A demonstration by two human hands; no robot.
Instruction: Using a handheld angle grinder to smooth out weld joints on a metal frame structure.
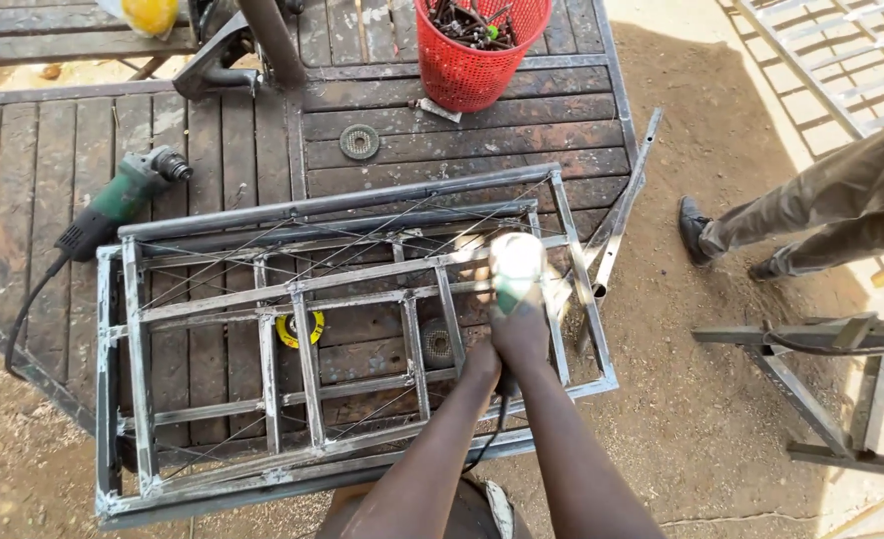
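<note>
A welded steel frame (307, 289) of square tubes and thin rods lies on a dark metal worktable (462, 140). My right hand (522, 334) grips the body of a green angle grinder (512, 269), whose head glares bright over the frame's right side. Just behind, my left hand (482, 363) holds the rear of the same tool, and its black cable hangs down between my forearms. Both arms reach in from the bottom edge.
A second green angle grinder (113, 205) with its cord lies at the table's left. A red basket (477, 55) of dark metal parts stands at the back. Loose discs (359, 141) (300, 329) lie on the table. Another person's legs (811, 215) and a steel stand (821, 344) are at the right on sandy ground.
</note>
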